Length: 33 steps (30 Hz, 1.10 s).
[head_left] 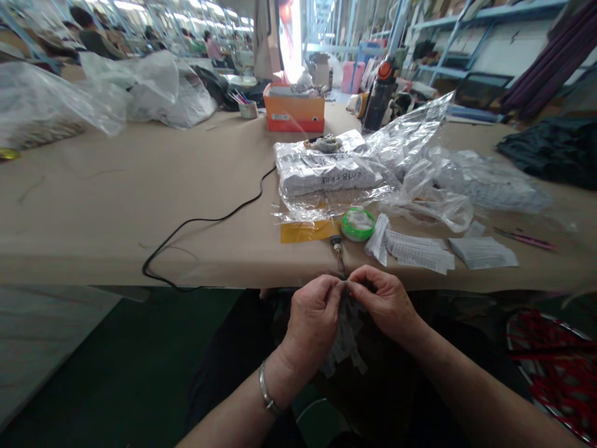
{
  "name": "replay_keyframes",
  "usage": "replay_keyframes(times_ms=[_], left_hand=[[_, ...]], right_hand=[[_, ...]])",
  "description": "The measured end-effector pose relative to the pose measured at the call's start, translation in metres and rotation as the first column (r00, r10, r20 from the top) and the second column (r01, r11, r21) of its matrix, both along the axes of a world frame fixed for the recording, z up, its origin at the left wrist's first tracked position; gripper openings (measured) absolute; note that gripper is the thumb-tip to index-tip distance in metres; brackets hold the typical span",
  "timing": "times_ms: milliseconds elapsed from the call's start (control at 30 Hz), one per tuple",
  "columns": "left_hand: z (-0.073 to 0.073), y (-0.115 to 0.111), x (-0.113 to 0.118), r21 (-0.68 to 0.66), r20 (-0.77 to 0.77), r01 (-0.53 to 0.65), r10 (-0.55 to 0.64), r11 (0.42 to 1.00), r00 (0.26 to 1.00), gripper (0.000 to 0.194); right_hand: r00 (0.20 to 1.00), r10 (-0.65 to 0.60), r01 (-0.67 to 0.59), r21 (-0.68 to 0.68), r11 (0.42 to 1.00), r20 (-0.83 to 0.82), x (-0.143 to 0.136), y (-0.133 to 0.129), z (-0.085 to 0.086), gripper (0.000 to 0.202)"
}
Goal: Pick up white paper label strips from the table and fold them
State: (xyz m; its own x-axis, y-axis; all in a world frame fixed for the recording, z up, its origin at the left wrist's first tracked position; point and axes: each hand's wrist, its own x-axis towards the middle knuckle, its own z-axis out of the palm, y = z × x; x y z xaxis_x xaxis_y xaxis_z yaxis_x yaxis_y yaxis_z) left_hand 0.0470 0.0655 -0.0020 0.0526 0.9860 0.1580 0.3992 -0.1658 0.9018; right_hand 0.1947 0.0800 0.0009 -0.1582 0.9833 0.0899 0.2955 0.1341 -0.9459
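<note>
My left hand and my right hand meet in front of the table's edge, thumbs and forefingers pinched together. What lies between the fingertips is too small to make out. Several pale, translucent strips hang just below the fingers; whether they are joined to the pinched piece I cannot tell. Right beyond the fingertips, a tool with a dark collar and a brownish metal rod, like a soldering iron, points toward me at the edge. A green round tub with whitish contents stands behind it, beside printed paper labels.
A clear plastic-wrapped white bundle lies behind the tub. A black cord loops over the table's left. Pink-handled scissors rest at right. Farther back are an orange box and a dark bottle. Red material fills a basket lower right.
</note>
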Motion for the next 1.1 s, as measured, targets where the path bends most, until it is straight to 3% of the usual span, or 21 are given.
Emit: replay_keyframes(times_ms=[633, 767, 867, 1000, 1100], left_hand=[[0.0, 0.009, 0.003, 0.031, 0.041, -0.03, 0.029, 0.999, 0.999, 0.018], [0.0, -0.001, -0.001, -0.007, 0.06, -0.005, 0.006, 1.0, 0.998, 0.017], [-0.008, -0.01, -0.008, -0.056, 0.077, 0.011, -0.007, 0.998, 0.997, 0.017], [-0.027, -0.016, -0.016, -0.104, 0.098, 0.02, -0.01, 0.994, 0.995, 0.016], [-0.039, -0.018, -0.02, -0.11, 0.12, -0.013, 0.026, 0.994, 0.992, 0.028]], right_hand=[[1.0, -0.006, 0.004, 0.073, 0.997, 0.025, 0.0, 0.006, -0.006, 0.016], [0.979, 0.039, -0.077, 0.183, 0.98, 0.202, 0.006, -0.007, 0.002, 0.011], [0.907, 0.003, -0.174, 0.368, 0.913, 0.421, 0.016, -0.008, 0.02, 0.009], [0.732, -0.295, -0.205, 0.611, 0.764, 0.615, 0.025, 0.019, 0.048, 0.018], [0.556, -0.405, -0.24, 0.607, 0.758, 0.725, 0.025, 0.047, 0.056, 0.027]])
